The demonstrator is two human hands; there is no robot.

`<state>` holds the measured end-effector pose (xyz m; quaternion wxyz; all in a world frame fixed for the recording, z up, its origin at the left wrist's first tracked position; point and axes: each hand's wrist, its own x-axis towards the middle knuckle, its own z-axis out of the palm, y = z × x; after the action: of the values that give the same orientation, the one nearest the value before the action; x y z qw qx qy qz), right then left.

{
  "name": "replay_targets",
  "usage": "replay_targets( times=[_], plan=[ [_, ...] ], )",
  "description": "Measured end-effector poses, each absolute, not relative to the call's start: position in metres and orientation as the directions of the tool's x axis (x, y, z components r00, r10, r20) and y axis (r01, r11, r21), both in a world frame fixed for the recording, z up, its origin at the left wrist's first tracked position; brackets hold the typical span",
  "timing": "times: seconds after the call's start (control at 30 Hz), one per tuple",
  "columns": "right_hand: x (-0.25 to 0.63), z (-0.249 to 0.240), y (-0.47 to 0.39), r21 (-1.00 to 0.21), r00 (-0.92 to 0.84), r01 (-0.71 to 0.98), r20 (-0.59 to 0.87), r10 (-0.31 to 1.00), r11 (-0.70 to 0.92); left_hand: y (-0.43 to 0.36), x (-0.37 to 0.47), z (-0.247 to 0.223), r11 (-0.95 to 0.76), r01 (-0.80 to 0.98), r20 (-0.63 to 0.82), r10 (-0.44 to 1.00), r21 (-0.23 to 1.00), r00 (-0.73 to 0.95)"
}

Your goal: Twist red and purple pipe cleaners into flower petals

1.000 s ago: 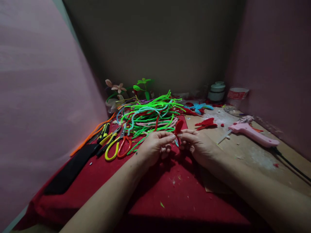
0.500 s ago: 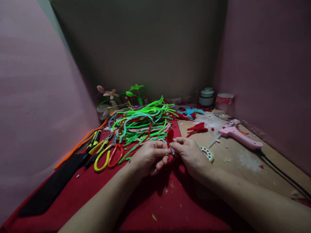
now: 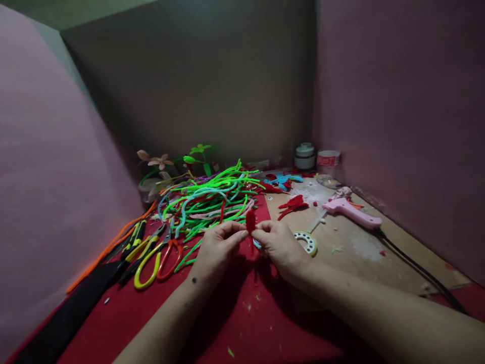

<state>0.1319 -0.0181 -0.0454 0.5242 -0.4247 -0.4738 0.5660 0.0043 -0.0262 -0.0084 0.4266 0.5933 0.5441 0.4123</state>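
Note:
Between my two hands a small red fuzzy pipe-cleaner petal (image 3: 250, 222) stands upright, its thin stem hanging below. My left hand (image 3: 223, 247) pinches it from the left with thumb and forefinger. From the other side my right hand (image 3: 278, 245) grips it low down, fingers curled. A bit of pale blue shows under the right fingers, too small to name. Just behind the hands lies a heap of green, blue, pink and red pipe cleaners (image 3: 212, 197). More red petals (image 3: 293, 205) rest on the board beyond my right hand.
Scissors (image 3: 147, 273) with yellow and red handles and pliers (image 3: 142, 247) lie at left. On the wooden board (image 3: 341, 263) are a pink glue gun (image 3: 352, 212) with a black cord and a tape roll (image 3: 306, 243). Pipe-cleaner flowers (image 3: 161, 162) and a jar (image 3: 304, 156) stand behind.
The view has swung to the right and tilted slightly up. My left fingers have shifted up onto the petal, and its stem now shows below the hands.

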Motion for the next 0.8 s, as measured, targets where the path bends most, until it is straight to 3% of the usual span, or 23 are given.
replay_targets(
  times=[0.17, 0.33, 0.5, 0.57, 0.8],
  plan=[
    [0.130, -0.047, -0.017, -0.984, -0.076, -0.175, 0.060, 0.995, 0.046, -0.027, 0.010, -0.009, -0.035, 0.280, 0.024, 0.999, 0.959, 0.041],
    [0.130, -0.038, -0.023, -0.967, -0.145, -0.256, 0.048, 0.988, 0.009, -0.005, 0.016, 0.009, -0.097, 0.412, 0.075, 0.995, 0.906, 0.069],
    [0.125, -0.038, -0.028, -0.997, -0.200, -0.078, 0.007, 0.980, -0.009, 0.037, 0.053, 0.027, -0.230, 0.678, 0.084, 0.967, 0.698, 0.241],
    [0.123, -0.043, -0.029, -0.996, -0.259, -0.031, 0.085, 0.962, 0.080, 0.055, 0.075, 0.027, -0.304, 0.753, 0.114, 0.949, 0.584, 0.295],
    [0.121, -0.049, -0.030, -0.959, -0.305, 0.204, 0.130, 0.943, 0.198, 0.103, 0.121, 0.003, -0.367, 0.794, 0.067, 0.921, 0.484, 0.385]
  ],
)
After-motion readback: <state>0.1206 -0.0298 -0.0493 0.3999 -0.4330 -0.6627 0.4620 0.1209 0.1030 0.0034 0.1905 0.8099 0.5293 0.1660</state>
